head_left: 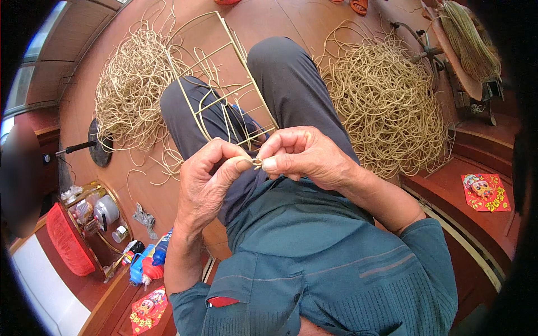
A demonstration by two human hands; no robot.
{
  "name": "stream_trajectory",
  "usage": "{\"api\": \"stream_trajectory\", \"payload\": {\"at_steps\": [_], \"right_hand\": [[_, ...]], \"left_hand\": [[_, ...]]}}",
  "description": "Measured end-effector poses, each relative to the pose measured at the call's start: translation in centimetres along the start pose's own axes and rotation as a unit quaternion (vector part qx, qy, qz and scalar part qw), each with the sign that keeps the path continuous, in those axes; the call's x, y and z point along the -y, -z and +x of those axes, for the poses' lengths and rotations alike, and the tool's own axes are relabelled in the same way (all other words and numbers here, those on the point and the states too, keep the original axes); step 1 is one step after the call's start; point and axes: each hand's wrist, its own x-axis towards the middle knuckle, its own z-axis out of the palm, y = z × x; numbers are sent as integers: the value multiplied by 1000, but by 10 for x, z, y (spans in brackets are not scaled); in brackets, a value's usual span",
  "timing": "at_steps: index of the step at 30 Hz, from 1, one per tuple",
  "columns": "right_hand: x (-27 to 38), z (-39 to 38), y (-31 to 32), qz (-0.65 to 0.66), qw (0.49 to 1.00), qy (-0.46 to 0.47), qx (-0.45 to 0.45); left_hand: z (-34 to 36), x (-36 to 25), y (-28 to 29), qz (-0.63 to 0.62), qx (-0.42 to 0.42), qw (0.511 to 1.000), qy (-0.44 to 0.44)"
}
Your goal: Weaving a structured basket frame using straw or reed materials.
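Note:
A light tan frame of thin rods with several crossbars leans across my thighs, its near end close to my fingers. My left hand is closed, thumb and forefinger pinching a short bit of tan cord at that end. Meeting it from the other side, my right hand pinches the same cord between thumb and fingers. The fingertips of both hands almost touch. Loose strands of cord hang through the frame. Exactly how the cord is looped or knotted is hidden by my fingers.
Big tangled heaps of tan cord lie on the reddish floor, one on the left and one on the right. A hank of cord hangs at the upper right. On the left are a red basket and a round black base.

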Motion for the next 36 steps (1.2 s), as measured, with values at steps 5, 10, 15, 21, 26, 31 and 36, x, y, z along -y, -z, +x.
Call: {"api": "stream_trajectory", "payload": {"at_steps": [5,10,15,21,26,31,36], "right_hand": [[-1,3,2,3,1000,-4,1],[-3,4,0,22,1000,-3,-8],[-6,4,4,70,997,-29,13],[-9,6,6,89,996,-15,3],[-6,4,5,88,996,4,12],[-3,3,2,43,999,20,2],[-4,3,-1,12,999,41,-22]], "left_hand": [[-1,-6,-2,-56,3,998,21],[-2,-7,-5,-89,0,995,47],[-4,0,-3,25,8,1000,17],[-4,0,-17,118,-31,989,-82],[-8,1,-26,59,-44,995,-67],[-9,5,-28,52,-54,995,-71],[-10,-5,-39,-62,-115,991,8]]}}
